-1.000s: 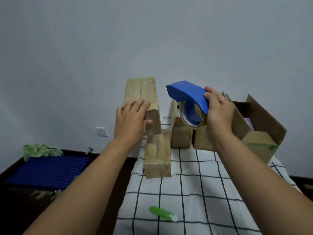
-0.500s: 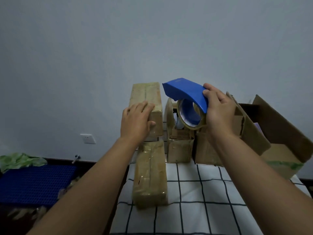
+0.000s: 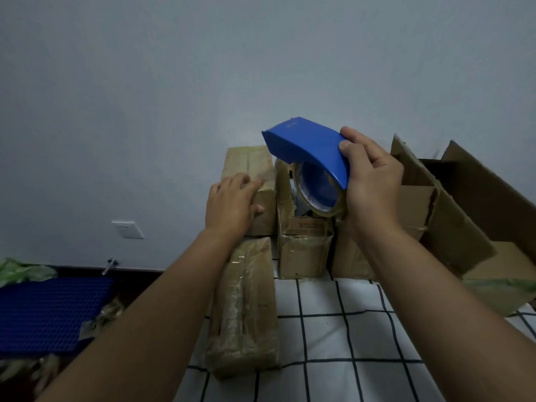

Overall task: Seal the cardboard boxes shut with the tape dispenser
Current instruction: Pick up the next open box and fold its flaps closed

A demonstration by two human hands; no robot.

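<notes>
The right hand (image 3: 371, 187) grips the blue tape dispenser (image 3: 310, 149) while the left hand (image 3: 230, 203), fingers flat, rests on the taped box (image 3: 252, 169) beside it.

Blue tape dispenser (image 3: 307, 147) held up in the air, roll of clear tape (image 3: 319, 195) showing under its curved hood. Taped-up upright box (image 3: 252, 181) at the back left, long taped box (image 3: 246, 309) lying flat before it. Small open-topped box (image 3: 304, 248) between, large open box (image 3: 452, 216) with raised flaps at right.
</notes>
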